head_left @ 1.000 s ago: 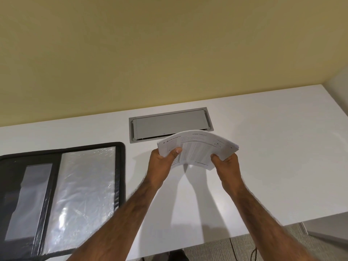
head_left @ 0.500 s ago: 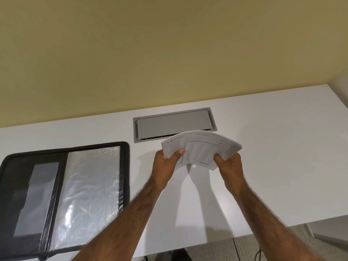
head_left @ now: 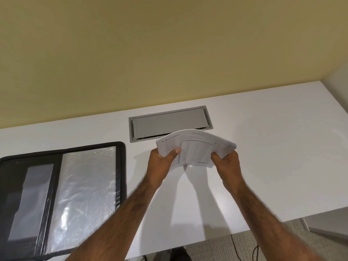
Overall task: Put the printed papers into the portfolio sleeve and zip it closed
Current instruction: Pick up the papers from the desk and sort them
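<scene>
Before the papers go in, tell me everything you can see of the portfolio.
The portfolio lies open and flat at the table's left, partly cut off by the frame's left and bottom edges. It is black, fabric-like, with rounded corners and a zipper track along its right border. Inside, a crinkled, glossy clear plastic sleeve fills the right half; a dark spine strip separates it from a smaller clear pocket on the left. The sleeve looks empty. Neither hand touches it.

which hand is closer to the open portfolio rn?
Left. The left hand grips the near-left corner of the printed papers, just right of the portfolio with bare table between. The right hand grips the stack's right end, farther away.
</scene>
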Tool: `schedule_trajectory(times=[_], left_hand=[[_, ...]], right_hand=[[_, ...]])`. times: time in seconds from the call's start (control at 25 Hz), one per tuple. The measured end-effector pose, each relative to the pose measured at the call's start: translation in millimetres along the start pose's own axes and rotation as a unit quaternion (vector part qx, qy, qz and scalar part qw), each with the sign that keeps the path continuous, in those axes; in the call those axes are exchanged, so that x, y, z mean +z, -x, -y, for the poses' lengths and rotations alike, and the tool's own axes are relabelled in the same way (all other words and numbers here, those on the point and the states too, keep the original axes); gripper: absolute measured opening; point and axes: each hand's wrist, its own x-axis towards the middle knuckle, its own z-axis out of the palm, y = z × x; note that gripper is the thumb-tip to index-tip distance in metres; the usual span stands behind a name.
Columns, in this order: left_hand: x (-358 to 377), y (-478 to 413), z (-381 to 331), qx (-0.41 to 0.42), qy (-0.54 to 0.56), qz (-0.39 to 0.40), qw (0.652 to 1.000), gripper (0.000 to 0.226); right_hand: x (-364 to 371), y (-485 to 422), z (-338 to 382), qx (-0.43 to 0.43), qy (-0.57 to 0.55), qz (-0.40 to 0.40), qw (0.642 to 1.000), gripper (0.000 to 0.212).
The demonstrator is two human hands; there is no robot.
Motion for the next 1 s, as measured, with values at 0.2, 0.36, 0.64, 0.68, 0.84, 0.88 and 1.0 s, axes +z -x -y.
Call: schedule_trajectory(times=[0.2,0.36,0.64,0.68,0.84,0.88,1.0], left_hand=[[-7,0,-12,0.0,0.006,0.01,1.0,0.024],[-52,2,-37,0.003,0.022,-0.024,0.999,0.021],[-204,-7,-74,0.004,0.017,-0.087,0.996,0.02],[-227,-11,-77,0.002,0.016,-0.097,0.995,0.02],[-299,-35,-86,0.005,0.047,-0.083,0.995,0.024],[-316,-43,-87,0.004,0.051,-0.067,0.996,0.027],[-351,-68,-94,0.01,0.042,-0.04,0.998,0.036]], right_hand=[[2,2,1,-0.003,0.014,0.005,1.0,0.034],[25,2,12,-0.022,0.06,0.089,0.994,0.032],[157,12,45,0.005,0.081,0.213,0.974,0.015],[182,14,50,0.006,0.091,0.22,0.971,0.013],[262,16,76,-0.022,0.147,0.203,0.968,0.011],[279,17,81,-0.027,0.164,0.188,0.968,0.01],[316,15,95,-0.032,0.185,0.138,0.972,0.005]])
